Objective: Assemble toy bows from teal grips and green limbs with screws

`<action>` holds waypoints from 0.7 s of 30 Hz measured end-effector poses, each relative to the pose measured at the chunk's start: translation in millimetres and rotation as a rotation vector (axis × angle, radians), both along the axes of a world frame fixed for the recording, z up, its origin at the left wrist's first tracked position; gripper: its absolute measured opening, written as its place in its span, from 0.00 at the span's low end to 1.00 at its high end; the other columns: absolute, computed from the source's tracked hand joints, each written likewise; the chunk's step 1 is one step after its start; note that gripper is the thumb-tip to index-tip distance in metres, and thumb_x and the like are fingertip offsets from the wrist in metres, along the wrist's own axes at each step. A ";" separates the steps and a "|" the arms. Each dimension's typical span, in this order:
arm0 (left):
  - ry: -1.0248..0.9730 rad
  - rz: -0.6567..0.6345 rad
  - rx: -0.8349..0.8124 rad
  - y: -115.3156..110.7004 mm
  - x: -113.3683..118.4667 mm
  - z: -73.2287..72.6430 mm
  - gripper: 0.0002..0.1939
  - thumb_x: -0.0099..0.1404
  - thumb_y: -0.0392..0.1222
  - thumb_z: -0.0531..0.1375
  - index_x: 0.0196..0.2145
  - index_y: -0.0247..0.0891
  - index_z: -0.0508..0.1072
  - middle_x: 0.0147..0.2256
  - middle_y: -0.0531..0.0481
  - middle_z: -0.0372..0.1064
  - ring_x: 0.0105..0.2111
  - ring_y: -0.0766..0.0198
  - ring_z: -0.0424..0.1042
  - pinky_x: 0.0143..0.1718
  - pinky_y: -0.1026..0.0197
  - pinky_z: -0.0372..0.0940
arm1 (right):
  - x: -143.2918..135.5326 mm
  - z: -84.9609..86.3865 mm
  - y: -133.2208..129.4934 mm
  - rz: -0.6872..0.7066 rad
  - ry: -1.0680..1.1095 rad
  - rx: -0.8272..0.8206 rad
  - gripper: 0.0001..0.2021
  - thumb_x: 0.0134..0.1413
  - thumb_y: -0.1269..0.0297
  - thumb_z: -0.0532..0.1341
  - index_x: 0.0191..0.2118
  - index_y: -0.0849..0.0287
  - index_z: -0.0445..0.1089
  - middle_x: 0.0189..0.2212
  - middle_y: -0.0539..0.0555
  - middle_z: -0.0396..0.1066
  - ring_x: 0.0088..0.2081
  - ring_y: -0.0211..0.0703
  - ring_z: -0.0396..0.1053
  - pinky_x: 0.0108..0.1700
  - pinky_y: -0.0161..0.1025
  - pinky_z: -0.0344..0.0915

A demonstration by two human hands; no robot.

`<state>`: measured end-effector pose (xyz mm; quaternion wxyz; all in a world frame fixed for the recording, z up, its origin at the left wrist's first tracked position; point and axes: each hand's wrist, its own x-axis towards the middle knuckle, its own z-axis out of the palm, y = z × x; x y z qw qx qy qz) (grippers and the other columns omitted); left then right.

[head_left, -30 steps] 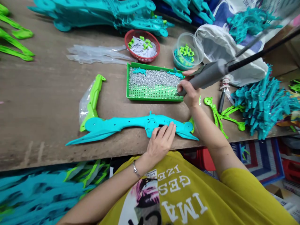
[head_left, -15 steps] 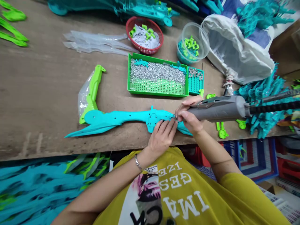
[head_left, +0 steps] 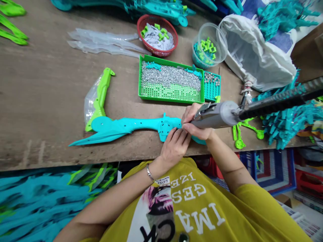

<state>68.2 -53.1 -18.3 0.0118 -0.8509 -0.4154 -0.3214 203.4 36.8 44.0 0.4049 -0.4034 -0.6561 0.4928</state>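
A long turquoise plastic piece [head_left: 141, 124] lies along the table's front edge. My left hand [head_left: 176, 148] presses its curled fingers on this piece, just right of its round centre. Wrapped round the front end of a grey power screwdriver [head_left: 214, 116] is my right hand [head_left: 195, 122], its fingertips close above the turquoise piece. The tool's tip is hidden by my fingers. Behind the piece lies a lime green part with a clear blade [head_left: 99, 101], near its left end.
A green tray [head_left: 171, 101] of screws stands behind my hands, beside a small turquoise tray [head_left: 212, 90]. Farther back are a red basket [head_left: 157, 52], a clear tub [head_left: 198, 55] and a white sack [head_left: 272, 74]. Turquoise parts [head_left: 285, 124] pile up at right.
The grey screwdriver and my right hand have shifted a little left, and the tool's rear end has swung left and tilted up. My left hand stays on the turquoise piece.
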 end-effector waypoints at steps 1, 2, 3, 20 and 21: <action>0.000 0.004 -0.004 0.1 1.0 0.1 0.16 0.71 0.30 0.55 0.49 0.33 0.80 0.45 0.38 0.80 0.48 0.54 0.75 0.58 0.50 0.65 | -0.8 1.4 4.2 0.079 0.009 0.017 0.14 0.44 0.54 0.72 0.27 0.51 0.67 0.22 0.45 0.67 0.26 0.40 0.68 0.32 0.42 0.74; -0.001 0.007 -0.018 0.3 1.9 0.6 0.15 0.71 0.30 0.55 0.48 0.34 0.80 0.44 0.38 0.80 0.47 0.54 0.75 0.57 0.49 0.66 | -1.2 3.0 8.0 0.158 0.016 0.033 0.14 0.43 0.55 0.72 0.28 0.51 0.67 0.21 0.45 0.68 0.25 0.39 0.67 0.30 0.40 0.72; 0.000 0.008 -0.041 0.8 2.4 1.8 0.15 0.71 0.30 0.55 0.48 0.35 0.80 0.44 0.39 0.80 0.46 0.54 0.75 0.57 0.49 0.66 | -1.1 4.8 11.3 0.224 0.020 0.043 0.14 0.44 0.55 0.73 0.29 0.51 0.67 0.22 0.45 0.69 0.24 0.38 0.67 0.29 0.39 0.71; 0.151 0.053 -0.493 65.9 -50.6 40.9 0.21 0.67 0.52 0.65 0.50 0.35 0.74 0.45 0.39 0.75 0.49 0.42 0.68 0.48 0.44 0.66 | 28.0 -4.2 73.6 -0.524 0.194 0.225 0.18 0.49 0.46 0.69 0.28 0.52 0.64 0.18 0.43 0.62 0.20 0.35 0.64 0.28 0.36 0.66; 0.137 0.057 -0.502 64.9 -50.2 40.4 0.21 0.67 0.52 0.65 0.52 0.37 0.74 0.46 0.40 0.75 0.49 0.41 0.67 0.48 0.44 0.66 | 27.8 -7.6 74.7 -0.529 0.191 0.224 0.18 0.49 0.47 0.68 0.28 0.52 0.64 0.18 0.42 0.63 0.20 0.35 0.64 0.28 0.36 0.66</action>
